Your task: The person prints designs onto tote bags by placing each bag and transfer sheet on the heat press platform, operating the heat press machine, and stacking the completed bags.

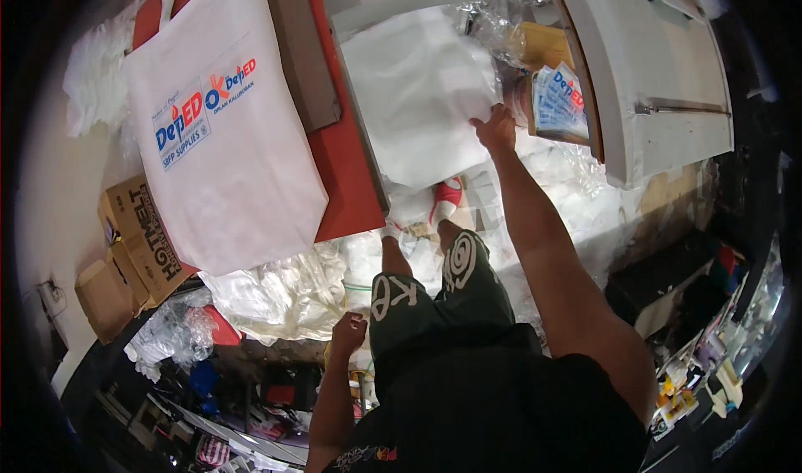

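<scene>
My right hand [494, 129] reaches forward to the right edge of a plain white fabric bag [413, 89], fingers closed at that edge and thumb pointing left. The bag spreads in front of me above the floor, with no print on the side that shows. My left hand [349, 333] hangs low beside my left thigh, its fingers curled in, and nothing shows in it. Left of the plain bag, a white tote bag [242, 164] with blue, red and orange print lies on a red board [347, 181].
An open compartment on the right holds blue-and-white printed packets [558, 106] and a yellow-brown packet [543, 45], beside a white cabinet [668, 80]. A cardboard box [142, 243] stands at left. Crumpled clear plastic [288, 293] lies near my left side, and more white plastic covers the floor.
</scene>
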`<state>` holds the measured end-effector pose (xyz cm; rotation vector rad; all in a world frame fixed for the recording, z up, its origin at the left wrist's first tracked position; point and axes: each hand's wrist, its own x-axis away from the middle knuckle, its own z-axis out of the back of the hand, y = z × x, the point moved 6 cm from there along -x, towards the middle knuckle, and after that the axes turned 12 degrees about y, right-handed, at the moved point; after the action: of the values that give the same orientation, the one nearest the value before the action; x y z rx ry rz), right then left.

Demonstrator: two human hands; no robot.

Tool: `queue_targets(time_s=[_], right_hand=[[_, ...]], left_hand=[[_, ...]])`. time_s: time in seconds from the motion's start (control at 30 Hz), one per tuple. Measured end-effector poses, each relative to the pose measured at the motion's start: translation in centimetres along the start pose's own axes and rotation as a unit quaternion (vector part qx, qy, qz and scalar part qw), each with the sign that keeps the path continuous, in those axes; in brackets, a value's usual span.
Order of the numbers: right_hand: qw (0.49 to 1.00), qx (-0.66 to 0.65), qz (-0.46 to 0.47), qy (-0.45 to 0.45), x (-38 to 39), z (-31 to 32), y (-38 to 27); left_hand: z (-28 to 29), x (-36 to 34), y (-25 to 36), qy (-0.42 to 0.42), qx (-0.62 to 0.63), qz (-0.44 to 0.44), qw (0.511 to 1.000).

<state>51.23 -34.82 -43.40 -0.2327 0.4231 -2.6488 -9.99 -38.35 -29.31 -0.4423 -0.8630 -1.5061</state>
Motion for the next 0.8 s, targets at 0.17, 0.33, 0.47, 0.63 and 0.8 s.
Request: queue_targets(time_s=[0.17,0.33,0.47,0.63,0.8], right_hand=[[0.998,-0.041,-0.008,0.055,-1.8,1.7,1.9],[0.937,-0.305,-0.110,-0.128,3.0,8.6,-0.5],[0.786,-0.519,-0.225,-0.250,13.5,14.5,0.1],[0.798,-0.468,-0.270,-0.266,21.8,22.9,0.1],[0.852,-0.464,-0.081,-0.226,21.0,37.1,-10.7]], left_hand=[[-0.6,-0.8,0.9,-0.018,0.008,-0.007,1.000],[-1.1,-4.1,5.5,0.000,0.184,-0.018,0.983],[-0.4,-6.6,16.1,-0.135,0.565,0.204,0.788],[4.8,-4.5,19.8,-0.079,0.485,0.005,0.871],[21.8,6.9,23.5,-0.064,0.422,-0.196,0.883]])
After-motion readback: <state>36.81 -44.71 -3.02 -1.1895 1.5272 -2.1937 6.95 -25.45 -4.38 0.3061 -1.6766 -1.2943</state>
